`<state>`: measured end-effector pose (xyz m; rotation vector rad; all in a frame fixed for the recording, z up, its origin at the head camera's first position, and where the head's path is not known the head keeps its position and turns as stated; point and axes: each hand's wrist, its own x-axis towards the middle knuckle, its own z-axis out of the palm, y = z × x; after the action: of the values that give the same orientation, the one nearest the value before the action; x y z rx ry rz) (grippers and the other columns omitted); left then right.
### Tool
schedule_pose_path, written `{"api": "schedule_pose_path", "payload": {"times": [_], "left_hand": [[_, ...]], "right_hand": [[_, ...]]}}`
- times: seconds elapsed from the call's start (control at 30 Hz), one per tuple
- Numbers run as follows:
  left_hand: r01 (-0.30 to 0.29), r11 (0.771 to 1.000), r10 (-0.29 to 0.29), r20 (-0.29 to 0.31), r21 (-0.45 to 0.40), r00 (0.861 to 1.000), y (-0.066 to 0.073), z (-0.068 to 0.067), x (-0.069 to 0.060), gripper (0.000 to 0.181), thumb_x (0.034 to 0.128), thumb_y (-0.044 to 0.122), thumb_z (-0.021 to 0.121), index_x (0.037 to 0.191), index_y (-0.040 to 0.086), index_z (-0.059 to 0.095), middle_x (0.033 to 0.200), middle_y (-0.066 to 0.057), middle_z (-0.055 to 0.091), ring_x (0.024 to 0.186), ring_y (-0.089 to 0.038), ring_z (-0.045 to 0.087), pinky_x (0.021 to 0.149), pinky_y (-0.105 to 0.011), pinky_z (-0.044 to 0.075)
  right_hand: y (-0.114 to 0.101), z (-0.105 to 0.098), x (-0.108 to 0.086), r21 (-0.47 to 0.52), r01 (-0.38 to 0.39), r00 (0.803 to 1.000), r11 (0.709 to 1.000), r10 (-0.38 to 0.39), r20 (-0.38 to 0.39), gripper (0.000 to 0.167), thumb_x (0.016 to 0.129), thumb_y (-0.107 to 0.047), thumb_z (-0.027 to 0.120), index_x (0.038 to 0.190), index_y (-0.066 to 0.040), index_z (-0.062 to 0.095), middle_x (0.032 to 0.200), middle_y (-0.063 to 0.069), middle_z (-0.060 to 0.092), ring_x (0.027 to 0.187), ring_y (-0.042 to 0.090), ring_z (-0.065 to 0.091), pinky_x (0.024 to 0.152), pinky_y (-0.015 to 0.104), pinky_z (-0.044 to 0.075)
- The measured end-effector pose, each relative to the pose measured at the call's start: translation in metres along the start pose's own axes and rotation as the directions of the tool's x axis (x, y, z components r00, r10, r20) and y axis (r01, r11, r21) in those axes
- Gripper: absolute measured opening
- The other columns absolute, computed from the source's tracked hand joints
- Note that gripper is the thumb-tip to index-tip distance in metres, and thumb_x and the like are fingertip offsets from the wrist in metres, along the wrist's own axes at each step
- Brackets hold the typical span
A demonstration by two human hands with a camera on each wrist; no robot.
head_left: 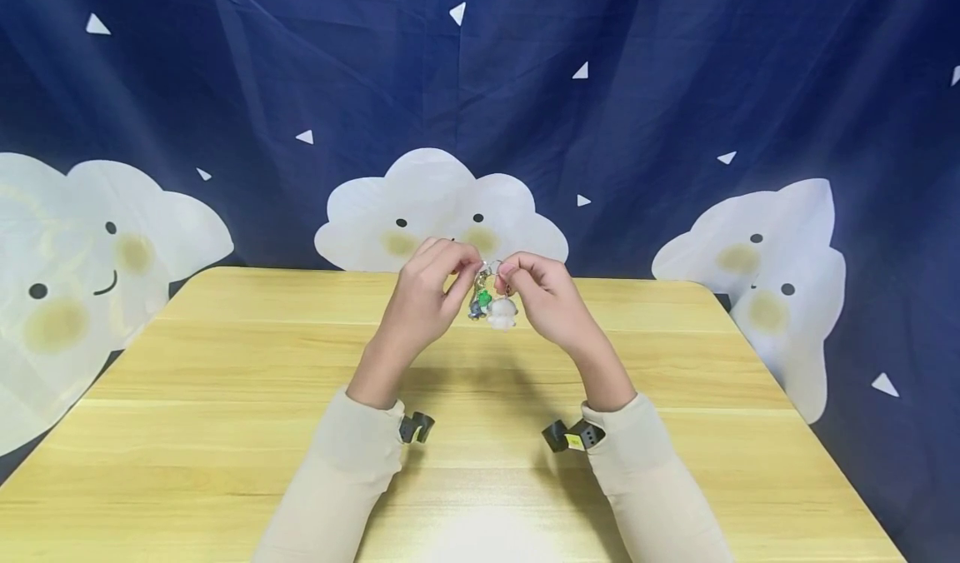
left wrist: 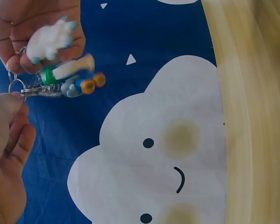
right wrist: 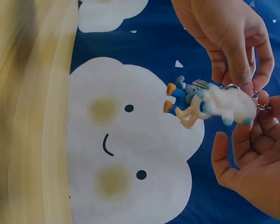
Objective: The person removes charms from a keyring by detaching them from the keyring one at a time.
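Observation:
Both hands are raised over the table, thumbs and fingertips meeting at a metal key ring (left wrist: 17, 86). My left hand (head_left: 429, 298) pinches the key ring. My right hand (head_left: 553, 303) pinches the short chain (right wrist: 264, 108) of a white figurine charm (head_left: 502, 313) with light-blue tips. Beside that charm hang a green-and-white figurine charm (left wrist: 65, 71) and a blue-grey figurine charm (left wrist: 73, 87) with orange feet. The charms look slightly blurred in the left wrist view. Fingertips hide part of the ring, so whether the white charm's chain is linked to it cannot be told.
Below the hands lies a light wooden table (head_left: 225, 430). Behind it hangs a dark blue curtain (head_left: 525, 113) with white clouds and small triangles. A small black camera (head_left: 417, 428) sits at the left cuff, another black camera (head_left: 573, 436) at the right cuff.

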<state>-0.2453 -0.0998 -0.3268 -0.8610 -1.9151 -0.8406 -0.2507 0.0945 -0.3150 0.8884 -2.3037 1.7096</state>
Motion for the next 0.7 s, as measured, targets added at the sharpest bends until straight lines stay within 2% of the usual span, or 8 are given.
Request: {"api": "schedule_pose_path", "payload": {"times": [0.13, 0.23, 0.37, 0.57, 0.7], "left_hand": [[-0.011, 1.000, 0.011, 0.009, 0.008, 1.000, -0.0007, 0.0003, -0.0005, 0.004, 0.0953, -0.003, 0.068, 0.098, 0.001, 0.067, 0.090, -0.009, 0.067, 0.086, -0.024, 0.059, 0.077, -0.030, 0.051], [0.005, 1.000, -0.005, 0.028, 0.000, 1.000, -0.0009, 0.0008, -0.0012, 0.002, 0.0984, 0.000, 0.064, 0.099, -0.001, 0.065, 0.091, -0.010, 0.066, 0.088, -0.024, 0.059, 0.077, -0.030, 0.052], [0.026, 0.999, -0.024, 0.056, -0.020, 0.998, -0.0014, 0.0018, -0.0019, 0.008, 0.1016, 0.004, 0.058, 0.099, -0.002, 0.062, 0.091, -0.011, 0.064, 0.088, -0.025, 0.057, 0.077, -0.030, 0.051], [0.039, 0.999, -0.038, 0.078, -0.022, 0.996, -0.0006, 0.0027, -0.0018, 0.004, 0.1003, 0.001, 0.057, 0.100, -0.002, 0.059, 0.093, -0.011, 0.061, 0.088, -0.025, 0.055, 0.077, -0.030, 0.050], [0.043, 0.999, -0.041, 0.084, -0.012, 0.996, 0.0002, 0.0027, -0.0017, 0.003, 0.0984, -0.001, 0.057, 0.101, -0.002, 0.057, 0.094, -0.011, 0.061, 0.088, -0.025, 0.054, 0.077, -0.031, 0.049]], "right_hand": [[-0.0002, -0.0001, 0.0006, 0.022, -0.019, 1.000, 1.000, 0.018, 0.006, 0.025, 0.103, -0.004, 0.046, 0.087, 0.001, 0.065, 0.081, 0.009, 0.060, 0.079, 0.024, 0.052, 0.073, 0.029, 0.045], [-0.0008, 0.0002, 0.0006, 0.033, -0.017, 1.000, 0.999, 0.017, 0.001, 0.025, 0.101, -0.003, 0.045, 0.086, 0.002, 0.065, 0.080, 0.009, 0.060, 0.078, 0.028, 0.052, 0.072, 0.031, 0.045], [-0.0024, 0.0001, 0.0001, 0.039, -0.006, 1.000, 0.999, 0.007, -0.012, 0.025, 0.100, -0.003, 0.045, 0.085, 0.002, 0.065, 0.078, 0.009, 0.059, 0.075, 0.033, 0.049, 0.069, 0.033, 0.044], [-0.0043, 0.0001, -0.0008, 0.044, 0.003, 1.000, 0.999, -0.003, -0.016, 0.024, 0.100, -0.001, 0.047, 0.085, 0.003, 0.065, 0.078, 0.008, 0.060, 0.072, 0.020, 0.049, 0.067, 0.026, 0.044], [-0.0041, 0.0000, -0.0011, 0.042, 0.008, 1.000, 0.999, -0.008, -0.010, 0.024, 0.101, -0.002, 0.047, 0.086, 0.003, 0.065, 0.079, 0.009, 0.060, 0.070, 0.018, 0.045, 0.066, 0.026, 0.042]]}}
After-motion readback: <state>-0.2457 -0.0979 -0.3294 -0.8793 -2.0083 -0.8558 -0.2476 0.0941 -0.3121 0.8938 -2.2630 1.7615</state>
